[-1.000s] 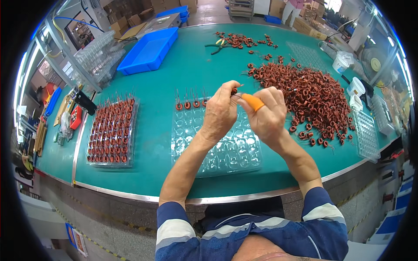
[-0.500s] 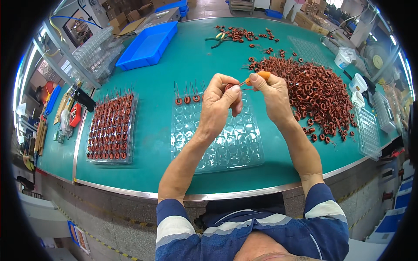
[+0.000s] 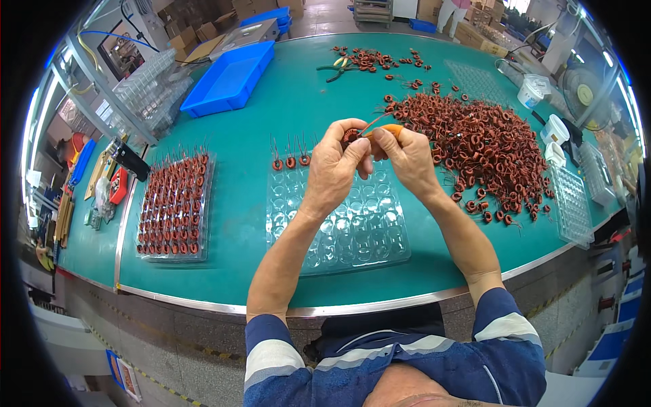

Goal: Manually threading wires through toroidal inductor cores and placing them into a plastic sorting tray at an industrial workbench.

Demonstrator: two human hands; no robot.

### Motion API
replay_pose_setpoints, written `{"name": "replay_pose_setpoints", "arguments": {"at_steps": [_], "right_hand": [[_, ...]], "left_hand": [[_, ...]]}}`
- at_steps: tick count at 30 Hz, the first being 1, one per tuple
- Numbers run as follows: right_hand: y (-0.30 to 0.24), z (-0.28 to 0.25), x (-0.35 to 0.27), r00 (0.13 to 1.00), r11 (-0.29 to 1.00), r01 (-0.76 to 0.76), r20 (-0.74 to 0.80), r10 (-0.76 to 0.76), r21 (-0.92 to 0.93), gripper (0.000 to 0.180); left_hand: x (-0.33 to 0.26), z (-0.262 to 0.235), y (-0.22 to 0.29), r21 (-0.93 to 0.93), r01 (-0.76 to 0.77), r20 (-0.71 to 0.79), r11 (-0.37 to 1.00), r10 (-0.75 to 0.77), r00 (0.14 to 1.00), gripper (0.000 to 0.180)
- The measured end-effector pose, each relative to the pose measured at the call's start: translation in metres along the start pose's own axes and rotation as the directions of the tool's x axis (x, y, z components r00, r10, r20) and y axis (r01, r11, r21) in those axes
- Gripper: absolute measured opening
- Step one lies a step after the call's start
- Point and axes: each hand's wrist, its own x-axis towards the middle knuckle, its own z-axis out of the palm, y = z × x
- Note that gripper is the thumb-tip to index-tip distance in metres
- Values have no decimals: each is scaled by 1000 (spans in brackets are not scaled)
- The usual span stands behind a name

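Observation:
My left hand [image 3: 333, 163] pinches a red-brown wire-wound ring coil [image 3: 350, 137] between thumb and fingers, above the far edge of a clear plastic tray [image 3: 352, 234]. My right hand [image 3: 409, 156] grips a small tool with an orange handle [image 3: 392, 129], pressed up close to the coil; its tip is too small to make out. A wire lead slants up from between the hands. In the tray's far row, left of my left hand, several coils [image 3: 291, 162] stand with their leads up, and the nearer pockets show bare plastic.
A large heap of coils [image 3: 488, 149] lies to the right, with a smaller scatter beyond, beside green-handled pliers [image 3: 337, 68]. At left stands a tray filled with coils [image 3: 173, 203]. A blue bin [image 3: 230, 78] sits at far left, a white tub [image 3: 534, 91] at far right.
My right hand has moved down and left, bringing the orange-handled tool closer to the coil. My left hand has shifted slightly left, still pinching the coil.

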Motion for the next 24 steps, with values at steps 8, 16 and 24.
{"name": "replay_pose_setpoints", "arguments": {"at_steps": [8,16,24], "right_hand": [[-9,-17,4,970,889,-241,59,237,388,33],[-8,-29,12,979,943,-202,41,198,266,34],[-15,-30,12,966,852,-260,126,227,454,23]], "left_hand": [[-3,10,-6,428,-171,-57,887,216,975,21],[3,-9,-3,-16,257,129,966,-253,959,34],[4,-6,-8,73,46,205,996,-60,977,28]]}}
